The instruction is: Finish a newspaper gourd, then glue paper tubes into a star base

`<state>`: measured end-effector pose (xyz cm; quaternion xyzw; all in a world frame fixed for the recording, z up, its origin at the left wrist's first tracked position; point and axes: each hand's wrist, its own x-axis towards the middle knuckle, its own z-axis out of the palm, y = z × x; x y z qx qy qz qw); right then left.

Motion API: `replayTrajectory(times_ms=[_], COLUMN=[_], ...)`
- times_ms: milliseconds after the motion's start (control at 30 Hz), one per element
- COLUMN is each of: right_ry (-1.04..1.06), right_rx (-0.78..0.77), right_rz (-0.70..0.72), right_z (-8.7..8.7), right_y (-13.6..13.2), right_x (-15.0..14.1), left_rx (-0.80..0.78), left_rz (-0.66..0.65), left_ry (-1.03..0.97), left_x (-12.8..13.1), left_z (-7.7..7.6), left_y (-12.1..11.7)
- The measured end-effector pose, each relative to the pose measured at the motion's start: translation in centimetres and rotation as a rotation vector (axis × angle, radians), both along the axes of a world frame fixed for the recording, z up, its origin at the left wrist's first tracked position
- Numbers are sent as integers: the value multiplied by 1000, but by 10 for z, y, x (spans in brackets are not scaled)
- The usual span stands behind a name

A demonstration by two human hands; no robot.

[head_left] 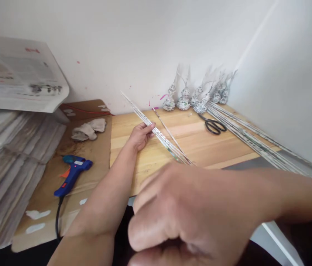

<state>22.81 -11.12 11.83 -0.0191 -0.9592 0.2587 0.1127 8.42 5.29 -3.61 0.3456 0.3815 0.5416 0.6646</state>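
Observation:
My left hand is closed around a thin bundle of rolled newspaper sticks, thumb on top, the sticks slanting from upper left to lower right above the wooden table. One loose paper stick lies just beyond the bundle. Large and close to the camera, my right hand has its fingers curled. Whatever may be inside those fingers is hidden. The near ends of the bundle come close to the right hand in the picture, but I cannot tell whether they touch.
Several woven paper gourd shapes stand along the wall. Black-handled scissors and more paper sticks lie at right. On cardboard at left are a blue glue gun and a crumpled cloth, beside stacked newspapers.

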Motion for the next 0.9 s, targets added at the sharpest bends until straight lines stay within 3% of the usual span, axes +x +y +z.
replayTrajectory(times_ms=[100, 200, 300, 400, 533, 733, 900], right_ry=[-25, -9, 94, 107, -7, -221, -314], right_rx=[108, 154, 51, -52, 7, -41, 40], right_rz=[12, -133, -428, -832, -1145, -1218, -1279], right_z=[-18, -41, -56, -68, -92, -123, -122], right_y=[-6, 0, 24, 61, 103, 118, 118], right_x=[-2, 5, 21, 45, 74, 79, 76], left_rx=[11, 26, 31, 25, 20, 28, 38], left_rz=[9, 6, -2, -9, -9, -11, -23], left_ry=[-11, -19, -22, -17, -6, 14, 23], left_x=[-1, -1, -2, -2, -2, -2, -3], left_z=[-1, -1, -1, -1, -1, -1, -2], left_y=[1, 0, 0, 0, 1, 0, 0])
